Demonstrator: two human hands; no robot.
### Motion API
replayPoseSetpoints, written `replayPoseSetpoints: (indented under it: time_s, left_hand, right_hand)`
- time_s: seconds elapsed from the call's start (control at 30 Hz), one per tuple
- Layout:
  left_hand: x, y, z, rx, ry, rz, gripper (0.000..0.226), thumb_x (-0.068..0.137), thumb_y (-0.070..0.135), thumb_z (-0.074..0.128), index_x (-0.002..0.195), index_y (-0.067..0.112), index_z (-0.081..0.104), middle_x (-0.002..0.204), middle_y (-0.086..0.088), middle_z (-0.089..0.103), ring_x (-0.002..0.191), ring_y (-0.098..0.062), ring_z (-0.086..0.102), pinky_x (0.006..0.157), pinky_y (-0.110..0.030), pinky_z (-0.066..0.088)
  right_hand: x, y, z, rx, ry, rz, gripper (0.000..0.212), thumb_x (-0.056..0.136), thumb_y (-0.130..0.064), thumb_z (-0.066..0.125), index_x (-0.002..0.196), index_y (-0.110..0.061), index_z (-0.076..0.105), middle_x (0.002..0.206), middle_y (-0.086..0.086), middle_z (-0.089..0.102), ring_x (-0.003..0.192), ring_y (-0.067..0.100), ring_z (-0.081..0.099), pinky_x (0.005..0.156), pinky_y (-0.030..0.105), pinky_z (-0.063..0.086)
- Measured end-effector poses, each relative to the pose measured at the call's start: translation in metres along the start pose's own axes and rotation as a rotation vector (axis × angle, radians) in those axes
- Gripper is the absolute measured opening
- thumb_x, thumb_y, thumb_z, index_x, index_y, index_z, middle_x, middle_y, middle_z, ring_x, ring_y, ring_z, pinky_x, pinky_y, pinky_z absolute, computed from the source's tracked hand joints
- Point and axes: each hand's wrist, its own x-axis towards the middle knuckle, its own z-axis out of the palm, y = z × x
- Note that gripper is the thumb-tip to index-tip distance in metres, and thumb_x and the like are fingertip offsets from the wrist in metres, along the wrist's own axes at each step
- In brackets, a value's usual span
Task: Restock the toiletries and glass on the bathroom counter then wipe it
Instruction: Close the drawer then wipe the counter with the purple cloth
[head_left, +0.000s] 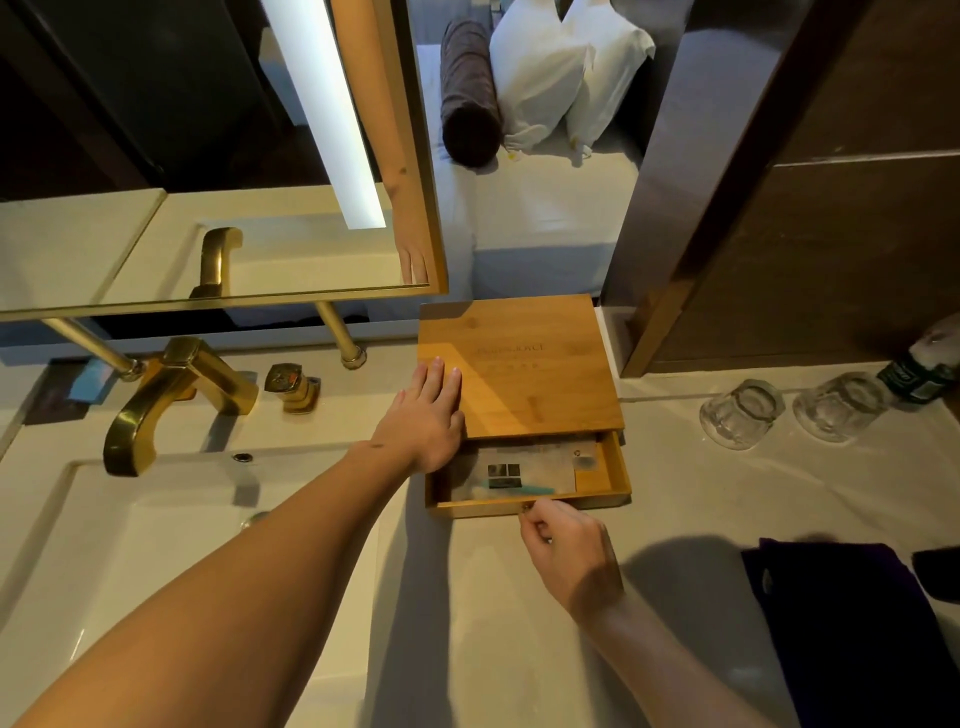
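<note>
A flat wooden box (524, 369) stands on the pale counter (493, 597) right of the sink. Its drawer (608, 486) is pulled partly out toward me and holds packaged toiletries (519, 470). My left hand (426, 415) lies flat on the box's left side, fingers spread on the lid. My right hand (566, 551) pinches the small knob at the drawer's front edge. Two clear glasses (740, 413) (836, 408) stand upside down on the counter to the right.
A gold faucet (166, 400) and a white basin (130, 545) are at the left, under a gold-framed mirror (208, 156). A dark bottle (919, 374) lies beyond the glasses. A dark purple cloth (841, 623) lies at the counter's right front.
</note>
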Motion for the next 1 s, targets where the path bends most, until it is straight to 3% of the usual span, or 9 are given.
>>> replayPoseSetpoints:
  time_s: [0.6,0.73,1.0]
  left_hand:
    - [0.004,0.000,0.006,-0.010,0.025,0.011,0.065,0.107,0.039,0.021,0.160,0.014,-0.008,0.169,-0.010,-0.017,0.155,-0.029,-0.020,0.127,-0.045,0.000]
    - [0.004,0.000,0.007,-0.011,0.027,0.012,0.066,0.107,0.040,0.021,0.160,0.014,-0.009,0.169,-0.011,-0.017,0.155,-0.029,-0.020,0.126,-0.045,-0.001]
    - [0.005,-0.002,0.012,-0.005,0.047,0.024,0.066,0.108,0.039,0.020,0.160,0.013,-0.009,0.169,-0.013,-0.015,0.155,-0.032,-0.018,0.127,-0.047,0.002]
  right_hand:
    - [0.048,-0.008,-0.008,-0.014,-0.080,0.073,0.018,0.098,-0.034,0.062,0.083,-0.037,0.054,0.077,-0.019,0.059,0.072,-0.002,0.061,0.061,0.015,0.052]
    - [0.064,-0.012,-0.012,-0.039,-0.099,0.102,0.020,0.099,-0.033,0.061,0.081,-0.036,0.053,0.075,-0.017,0.057,0.067,0.000,0.057,0.058,0.013,0.042]
    - [0.071,-0.016,-0.008,-0.025,-0.085,0.157,0.016,0.098,-0.033,0.063,0.083,-0.034,0.055,0.078,-0.013,0.060,0.068,0.003,0.059,0.059,0.014,0.045]
